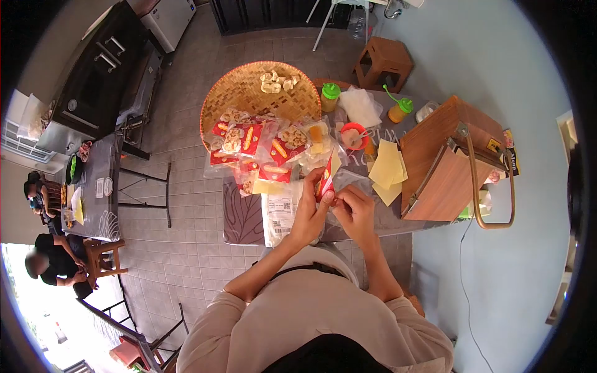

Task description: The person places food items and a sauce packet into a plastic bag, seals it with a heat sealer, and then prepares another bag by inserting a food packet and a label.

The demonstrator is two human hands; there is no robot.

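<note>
Over the near edge of the table, my left hand (311, 208) grips a small red packet (325, 184) with a pale yellow part at its top. My right hand (354, 210) is closed at the packet's lower right, its fingertips pinched together; what they hold is too small to make out. Just left of my hands lies a white package with a printed label (282, 214). Beyond them, clear bags with red labels (250, 140) and pale food pieces are heaped on the table and the near part of a round woven tray (227, 93).
Yellow papers (388, 166), a red bowl (354, 135), green-capped bottles (330, 97) and a wooden box with a curved handle (444, 168) stand or lie to the right. A brown stool (382, 62) is beyond the table. People (59, 260) sit far left.
</note>
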